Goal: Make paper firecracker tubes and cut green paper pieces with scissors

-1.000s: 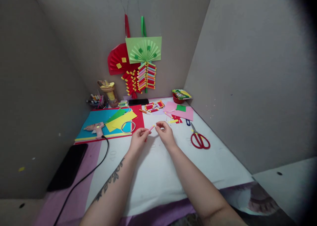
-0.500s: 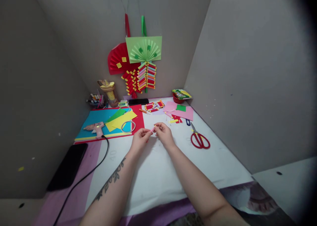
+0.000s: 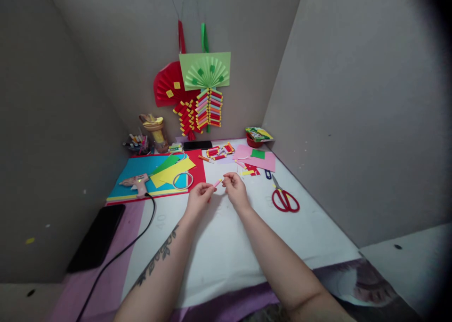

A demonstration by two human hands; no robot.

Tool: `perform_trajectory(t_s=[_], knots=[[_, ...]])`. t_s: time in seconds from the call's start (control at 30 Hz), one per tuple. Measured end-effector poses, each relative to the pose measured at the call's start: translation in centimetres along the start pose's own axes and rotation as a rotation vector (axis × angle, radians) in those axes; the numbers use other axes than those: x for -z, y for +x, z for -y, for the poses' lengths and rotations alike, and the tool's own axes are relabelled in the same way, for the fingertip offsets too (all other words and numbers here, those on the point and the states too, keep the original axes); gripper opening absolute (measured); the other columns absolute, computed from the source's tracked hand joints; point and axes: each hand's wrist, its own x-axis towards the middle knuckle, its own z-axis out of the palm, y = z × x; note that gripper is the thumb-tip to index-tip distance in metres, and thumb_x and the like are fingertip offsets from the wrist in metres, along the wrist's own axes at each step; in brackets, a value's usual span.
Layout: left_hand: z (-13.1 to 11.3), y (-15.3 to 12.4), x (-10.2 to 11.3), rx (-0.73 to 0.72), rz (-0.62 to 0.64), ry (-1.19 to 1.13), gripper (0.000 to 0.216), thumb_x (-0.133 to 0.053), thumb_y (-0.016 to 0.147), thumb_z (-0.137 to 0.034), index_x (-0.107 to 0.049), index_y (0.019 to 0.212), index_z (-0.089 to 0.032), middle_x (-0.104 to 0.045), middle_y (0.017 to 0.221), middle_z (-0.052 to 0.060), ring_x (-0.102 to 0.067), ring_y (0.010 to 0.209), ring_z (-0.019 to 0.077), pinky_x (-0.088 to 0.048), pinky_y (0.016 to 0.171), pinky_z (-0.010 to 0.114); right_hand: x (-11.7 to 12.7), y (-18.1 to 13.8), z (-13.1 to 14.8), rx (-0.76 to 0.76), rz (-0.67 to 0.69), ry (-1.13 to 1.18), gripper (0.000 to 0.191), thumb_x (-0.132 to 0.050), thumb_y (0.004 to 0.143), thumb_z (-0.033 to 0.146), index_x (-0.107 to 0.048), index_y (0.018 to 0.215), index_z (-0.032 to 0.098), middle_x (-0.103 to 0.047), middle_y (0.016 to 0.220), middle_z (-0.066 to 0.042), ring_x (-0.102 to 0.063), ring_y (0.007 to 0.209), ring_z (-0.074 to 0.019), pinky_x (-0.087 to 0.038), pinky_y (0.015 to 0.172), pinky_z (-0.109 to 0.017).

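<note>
My left hand pinches a small pink rolled paper tube with a yellow tip, held just above the white table sheet. My right hand is closed in a pinch close to the tube's yellow end; whether its fingers touch the tube or hold anything I cannot make out. Both hands hover over the middle of the table, with red scissors to the right.
A pink glue gun with a black cord lies on coloured paper sheets at the left. A tape ring, finished paper rolls, pink paper, a pen cup and a black phone are around. Paper fans hang on the wall.
The hands came together at the tube half a second ago and have drawn slightly apart again; the tube's yellow tip shows once more.
</note>
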Motion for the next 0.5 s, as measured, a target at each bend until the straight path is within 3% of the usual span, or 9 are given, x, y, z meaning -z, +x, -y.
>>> perform_trajectory(t_s=[0.27, 0.5], knots=[[0.16, 0.15, 0.15, -0.014, 0.004, -0.002, 0.029, -0.066, 0.071, -0.041, -0.058, 0.082, -0.016, -0.069, 0.077, 0.005, -0.045, 0.047, 0.0063, -0.032, 0.045, 0.019, 0.14, 0.12, -0.43, 0.090, -0.061, -0.021, 0.013, -0.055, 0.076, 0.030, -0.051, 0.084, 0.021, -0.054, 0.073, 0.001, -0.054, 0.068, -0.0142, -0.042, 0.055, -0.023], [0.07, 0.10, 0.15, -0.004, -0.010, 0.006, 0.029, -0.066, 0.070, -0.042, -0.058, 0.082, -0.016, -0.069, 0.077, 0.005, -0.045, 0.047, 0.0067, -0.032, 0.045, 0.019, 0.14, 0.07, -0.12, -0.001, -0.025, 0.059, 0.009, -0.049, 0.077, 0.028, -0.053, 0.079, 0.021, -0.055, 0.070, 0.002, -0.048, 0.055, -0.0111, -0.037, 0.047, -0.022]])
